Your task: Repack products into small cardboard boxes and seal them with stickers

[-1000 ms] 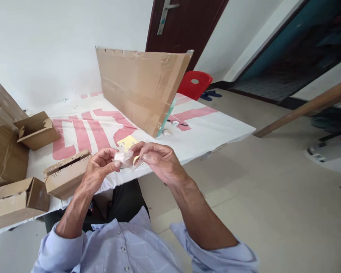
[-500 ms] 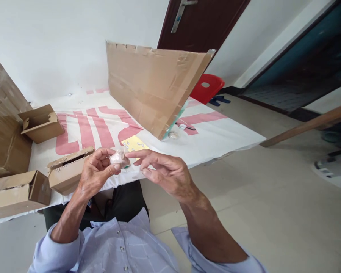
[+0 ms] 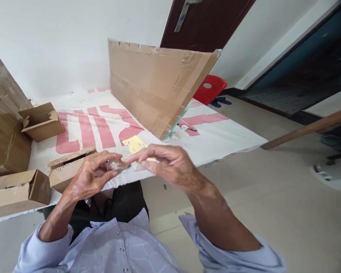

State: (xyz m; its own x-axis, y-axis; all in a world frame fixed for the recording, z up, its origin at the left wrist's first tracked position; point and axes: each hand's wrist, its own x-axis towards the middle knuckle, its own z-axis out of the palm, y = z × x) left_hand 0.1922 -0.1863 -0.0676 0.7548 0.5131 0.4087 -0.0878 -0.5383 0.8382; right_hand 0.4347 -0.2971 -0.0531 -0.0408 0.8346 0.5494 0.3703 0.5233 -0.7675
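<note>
My left hand [image 3: 95, 172] pinches a small crumpled clear plastic packet [image 3: 115, 164] between thumb and fingers, above the front edge of the table. What the packet contains cannot be made out. My right hand [image 3: 166, 163] is just right of it, fingers stretched out and apart, with the index fingertip at the packet's right end. Whether that fingertip presses on it is unclear. Behind the hands lies a yellow sheet with small labels [image 3: 135, 143], partly covered by my right hand.
A large cardboard panel [image 3: 159, 83] stands across the white-and-red table cover [image 3: 233, 132]. Small cardboard boxes, one long and slotted [image 3: 69, 167] and one open-topped [image 3: 42, 123], sit at left. A clear tape roll [image 3: 174, 135] lies near the panel; a red chair [image 3: 211, 89] stands behind.
My left hand has turned and lowered slightly, and the packet now looks clearer and flatter. My right hand has shifted slightly, its index finger still at the packet's end.
</note>
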